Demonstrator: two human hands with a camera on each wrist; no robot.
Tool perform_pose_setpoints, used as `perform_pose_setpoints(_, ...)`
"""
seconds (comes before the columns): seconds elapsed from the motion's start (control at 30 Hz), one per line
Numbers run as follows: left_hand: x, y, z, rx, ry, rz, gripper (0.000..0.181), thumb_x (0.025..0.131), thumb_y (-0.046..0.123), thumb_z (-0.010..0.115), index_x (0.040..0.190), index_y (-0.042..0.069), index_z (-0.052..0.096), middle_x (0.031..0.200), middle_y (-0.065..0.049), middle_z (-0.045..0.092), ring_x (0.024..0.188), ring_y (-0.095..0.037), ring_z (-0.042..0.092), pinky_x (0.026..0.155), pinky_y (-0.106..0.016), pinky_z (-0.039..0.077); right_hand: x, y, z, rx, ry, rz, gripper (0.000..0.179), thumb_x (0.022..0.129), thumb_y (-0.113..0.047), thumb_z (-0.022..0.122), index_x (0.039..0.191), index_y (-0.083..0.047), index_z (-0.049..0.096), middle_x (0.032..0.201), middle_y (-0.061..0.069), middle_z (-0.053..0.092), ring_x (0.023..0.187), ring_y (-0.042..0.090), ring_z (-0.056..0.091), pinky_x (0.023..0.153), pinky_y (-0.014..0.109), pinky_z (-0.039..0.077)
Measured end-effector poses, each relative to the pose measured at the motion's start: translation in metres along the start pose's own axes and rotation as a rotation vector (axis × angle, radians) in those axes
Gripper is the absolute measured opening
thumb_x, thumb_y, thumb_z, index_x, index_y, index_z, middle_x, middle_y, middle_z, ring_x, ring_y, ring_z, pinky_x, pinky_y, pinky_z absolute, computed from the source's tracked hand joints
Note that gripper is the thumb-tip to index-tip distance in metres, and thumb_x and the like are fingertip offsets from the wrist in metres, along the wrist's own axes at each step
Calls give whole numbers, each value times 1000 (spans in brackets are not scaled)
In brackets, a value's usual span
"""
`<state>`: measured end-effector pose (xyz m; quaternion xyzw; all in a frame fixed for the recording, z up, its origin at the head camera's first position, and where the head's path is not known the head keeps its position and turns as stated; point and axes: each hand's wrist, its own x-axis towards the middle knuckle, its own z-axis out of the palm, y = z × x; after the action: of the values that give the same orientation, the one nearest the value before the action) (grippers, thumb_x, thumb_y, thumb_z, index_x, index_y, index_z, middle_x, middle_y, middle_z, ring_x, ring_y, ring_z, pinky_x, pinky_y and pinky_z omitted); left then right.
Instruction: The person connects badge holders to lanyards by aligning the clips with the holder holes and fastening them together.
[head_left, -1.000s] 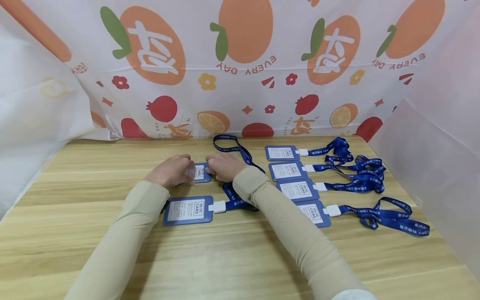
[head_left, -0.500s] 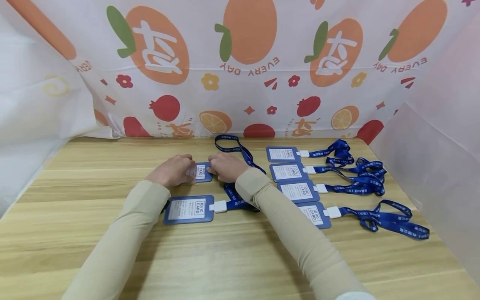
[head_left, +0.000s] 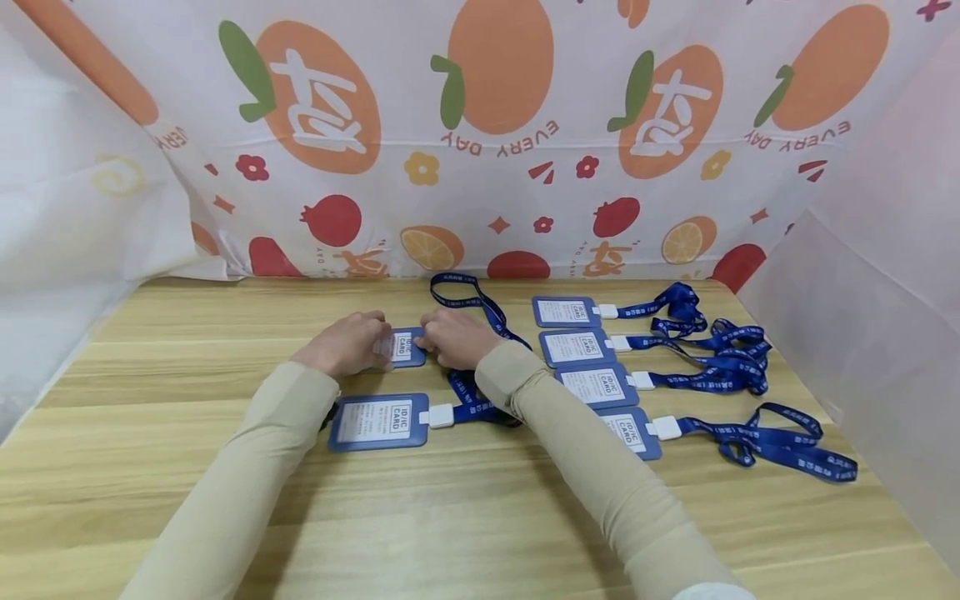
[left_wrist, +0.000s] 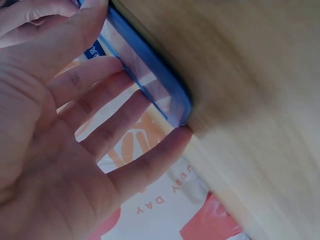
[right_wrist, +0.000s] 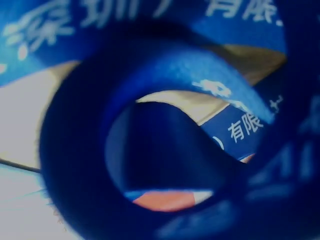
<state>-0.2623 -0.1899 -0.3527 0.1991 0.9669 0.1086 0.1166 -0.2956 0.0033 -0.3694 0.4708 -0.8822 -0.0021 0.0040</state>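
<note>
A blue ID card holder (head_left: 407, 347) lies at the middle back of the table, between both hands. My left hand (head_left: 348, 343) grips its left end; in the left wrist view, the thumb is on one long edge and the fingertips are on the other edge of the holder (left_wrist: 172, 95). My right hand (head_left: 459, 337) pinches its right end, hiding the clip. A blue lanyard (head_left: 491, 312) trails behind the right hand. In the right wrist view, loops of blue lanyard (right_wrist: 75, 145) fill the frame and hide the hand. Nearer me lies a second card holder (head_left: 375, 422) with a white clip (head_left: 441, 416).
Several card holders (head_left: 577, 346) form a column on the right, their lanyards (head_left: 738, 354) bunched toward the table's right edge. A fruit-print cloth (head_left: 495, 192) hangs behind the wooden table (head_left: 420, 525). White sheeting (head_left: 847, 308) closes off the right side.
Both hands stay on the same card holder, almost still. The whole scene shifts slightly in the frame as the head view moves.
</note>
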Motion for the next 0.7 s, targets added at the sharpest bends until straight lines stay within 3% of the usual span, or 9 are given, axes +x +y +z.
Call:
perform_pose_setpoints(0.17,-2,2,2,10,-9,0,45,88,14,81,125,-7,66,119,-22,61,103,-34,59,98,-54,49,0,1,-2,2,-46,2,26,98,-11,68,125,-9,71,112,7,71,100,16,66,85,20,53)
perform_pose_setpoints(0.37,-2,6,3,12,-16,-25,50,91,15,78,133,-7,60,129,-26,56,113,-37,56,103,-56,46,-1,0,-6,3,-91,48,37,94,-4,71,130,-11,69,126,9,68,116,20,63,98,26,50)
perform_pose_setpoints(0.53,-5,2,4,-6,-18,-43,55,93,17,76,139,-6,55,135,-28,52,120,-41,52,105,-60,42,-1,-2,-8,-30,-95,23,38,95,-8,71,132,-12,68,127,10,68,115,20,64,99,27,50)
perform_pose_setpoints(0.7,-11,-3,3,-34,23,-36,60,94,21,75,142,-6,52,141,-30,49,125,-46,48,108,-64,36,0,-3,-7,-63,-90,-6,38,96,-10,71,134,-13,67,126,10,68,112,19,65,99,27,50)
